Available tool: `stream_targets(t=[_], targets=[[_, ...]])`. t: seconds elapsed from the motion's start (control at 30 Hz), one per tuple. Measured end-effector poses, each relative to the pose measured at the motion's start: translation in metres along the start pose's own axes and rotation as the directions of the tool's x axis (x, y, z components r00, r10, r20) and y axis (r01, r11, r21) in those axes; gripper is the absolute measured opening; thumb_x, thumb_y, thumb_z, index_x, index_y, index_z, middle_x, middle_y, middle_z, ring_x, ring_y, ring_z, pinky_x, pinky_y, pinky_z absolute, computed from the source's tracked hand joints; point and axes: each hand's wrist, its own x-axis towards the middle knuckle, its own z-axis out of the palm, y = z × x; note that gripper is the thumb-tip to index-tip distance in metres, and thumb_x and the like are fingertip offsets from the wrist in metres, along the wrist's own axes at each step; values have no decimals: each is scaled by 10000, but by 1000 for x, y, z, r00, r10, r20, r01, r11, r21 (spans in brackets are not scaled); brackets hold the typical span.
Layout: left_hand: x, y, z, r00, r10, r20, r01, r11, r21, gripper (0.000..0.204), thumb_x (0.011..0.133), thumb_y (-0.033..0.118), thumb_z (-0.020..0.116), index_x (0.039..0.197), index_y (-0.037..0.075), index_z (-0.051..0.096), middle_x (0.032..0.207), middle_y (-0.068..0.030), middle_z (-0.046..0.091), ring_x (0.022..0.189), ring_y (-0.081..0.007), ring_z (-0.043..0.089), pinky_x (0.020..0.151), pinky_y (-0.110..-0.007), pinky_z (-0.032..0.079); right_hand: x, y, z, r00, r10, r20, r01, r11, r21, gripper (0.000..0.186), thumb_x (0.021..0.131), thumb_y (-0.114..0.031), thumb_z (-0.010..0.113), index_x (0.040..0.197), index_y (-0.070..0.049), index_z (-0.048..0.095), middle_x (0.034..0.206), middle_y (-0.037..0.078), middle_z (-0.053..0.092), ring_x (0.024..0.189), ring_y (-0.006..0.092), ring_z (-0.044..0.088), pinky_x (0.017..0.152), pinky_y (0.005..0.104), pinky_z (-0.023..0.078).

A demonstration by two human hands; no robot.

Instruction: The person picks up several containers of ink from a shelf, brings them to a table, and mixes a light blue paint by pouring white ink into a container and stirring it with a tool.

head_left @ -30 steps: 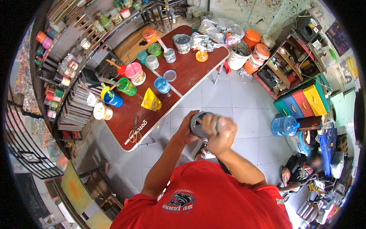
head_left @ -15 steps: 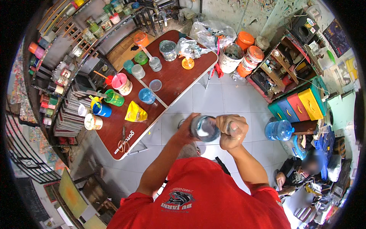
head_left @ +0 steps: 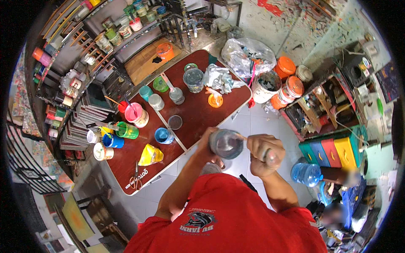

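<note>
A clear plastic cup [head_left: 227,145] with greyish smears inside is held up in front of my red shirt. My left hand [head_left: 207,144] wraps round the cup's left side, fingers closed on it. Just right of the rim, my right hand [head_left: 265,154] is clenched with the thumb on top. A thin stick shows between this fist and the cup's mouth; most of it is hidden by the fingers. Nearest beyond them is the red-brown folding table [head_left: 198,122], with a blue cup [head_left: 163,135], a yellow pouch [head_left: 150,155] and a clear lid [head_left: 175,122].
Scissors [head_left: 136,179] lie near the table's left corner. Paint cups, a pink tub [head_left: 136,114] and a grey-stained bucket [head_left: 193,80] stand on the table. Orange-lidded buckets [head_left: 285,66], coloured drawers [head_left: 331,152] and a blue water bottle [head_left: 307,174] stand right. Another person [head_left: 335,216] is lower right.
The view has shifted, so the table appears lower and further right. My right fist has moved slightly right and down from the cup; the left hand still holds the cup.
</note>
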Motion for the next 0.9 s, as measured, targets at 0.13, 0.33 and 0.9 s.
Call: stream_targets(t=[0.13, 0.33, 0.9], targets=[[53, 24, -15, 956, -292, -8, 254, 847, -466, 447, 901, 443, 473, 1099, 76, 635, 1078, -95, 674, 1018, -235, 622, 928, -431, 479, 11, 50, 10, 983, 4, 184, -20, 996, 84, 414, 944, -216, 477, 567, -52, 434, 498, 82, 470, 408, 233, 482, 421, 320, 411], [83, 25, -37, 913, -408, 15, 299, 642, -706, 415, 909, 374, 462, 1085, 48, 649, 1049, -79, 687, 961, -235, 647, 903, -376, 503, 103, 75, 1, 961, -32, 274, 20, 999, 44, 301, 862, -161, 529, 601, -36, 445, 520, 70, 462, 413, 228, 477, 435, 354, 390], [110, 55, -42, 880, -326, -345, -38, 676, -736, 425, 912, 434, 461, 1031, 67, 639, 1036, -104, 677, 923, -272, 654, 859, -426, 533, 110, 152, -27, 805, 130, 579, -164, 987, 5, 209, 741, -185, 678, 672, -51, 533, 607, 69, 516, 516, 263, 502, 476, 396, 374]])
